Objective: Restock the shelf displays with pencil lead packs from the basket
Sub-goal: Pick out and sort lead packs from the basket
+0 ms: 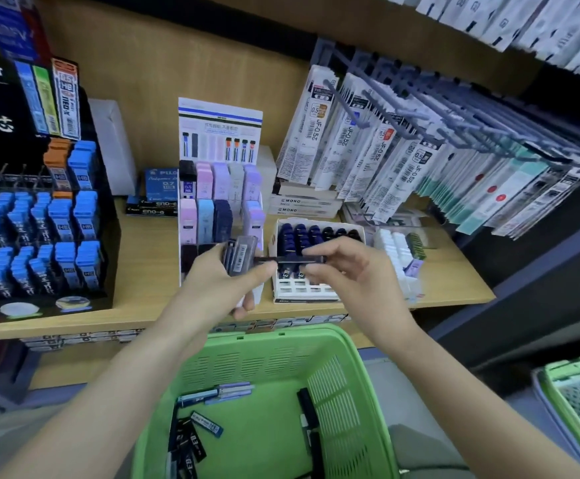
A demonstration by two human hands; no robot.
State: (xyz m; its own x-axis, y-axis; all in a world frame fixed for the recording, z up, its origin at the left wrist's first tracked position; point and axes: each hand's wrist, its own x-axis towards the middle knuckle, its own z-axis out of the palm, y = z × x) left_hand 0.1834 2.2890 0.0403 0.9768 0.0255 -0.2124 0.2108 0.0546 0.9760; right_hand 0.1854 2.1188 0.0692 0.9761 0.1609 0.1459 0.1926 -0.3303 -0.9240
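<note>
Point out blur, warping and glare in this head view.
Head view: the wide lens bows the wooden shelf and the hanging refill packs toward the edges; the right hand and its dark lead pack look motion-blurred; lighting is even, without harsh glare.

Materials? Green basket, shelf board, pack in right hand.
Green basket: moulded plastic, matte, going by the slotted walls and rounded rim. Shelf board: looks like wood-grain laminate, pale and smooth; could be veneer. Pack pinched by the right hand: dark hard plastic, probably; too blurred for finish.
</note>
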